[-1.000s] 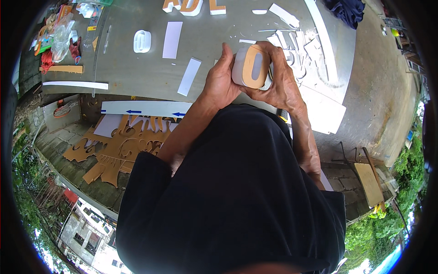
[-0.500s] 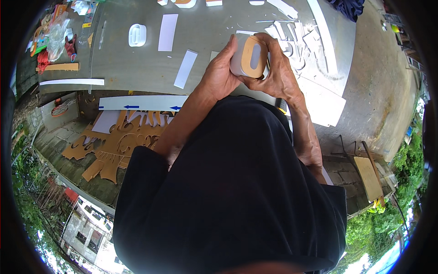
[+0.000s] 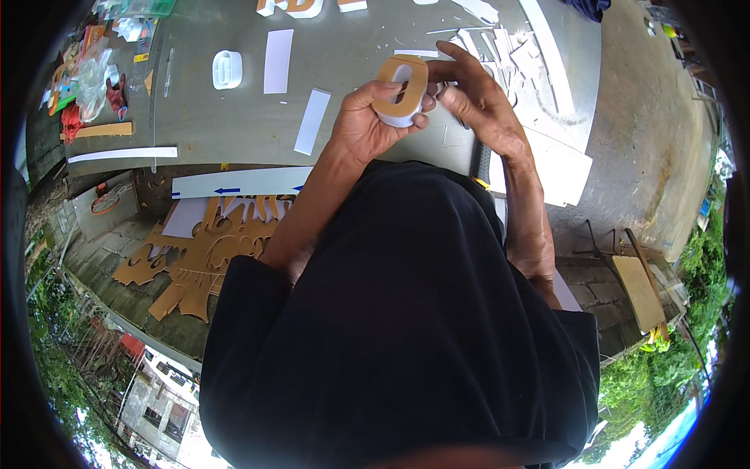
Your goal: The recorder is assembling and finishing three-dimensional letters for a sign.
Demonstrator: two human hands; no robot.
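Note:
Over the near part of the grey table, my left hand [image 3: 367, 117] is closed round an O-shaped block letter [image 3: 412, 95] with a tan face and a white side wall. Its thumb presses into the opening and its fingertips wrap the right side. My right hand [image 3: 488, 113] is just to the right of the letter, fingers apart and thumb spread; I see nothing gripped in it. Part of its fingers lies close behind the letter's right edge. A white strip [image 3: 416, 53] lies on the table beyond the letter.
A white oval ring [image 3: 227, 70] and white rectangular pieces [image 3: 278, 62] lie to the left. White offcuts [image 3: 500, 59] are heaped at the right, beside a white sheet [image 3: 551, 168]. More block letters [image 3: 305, 8] stand at the far edge. Tan cut-out boards [image 3: 203, 250] lie below the table.
My right hand has let go of the letter and drawn off to the right, its fingers spreading. The letter has shifted left and turned in my left hand.

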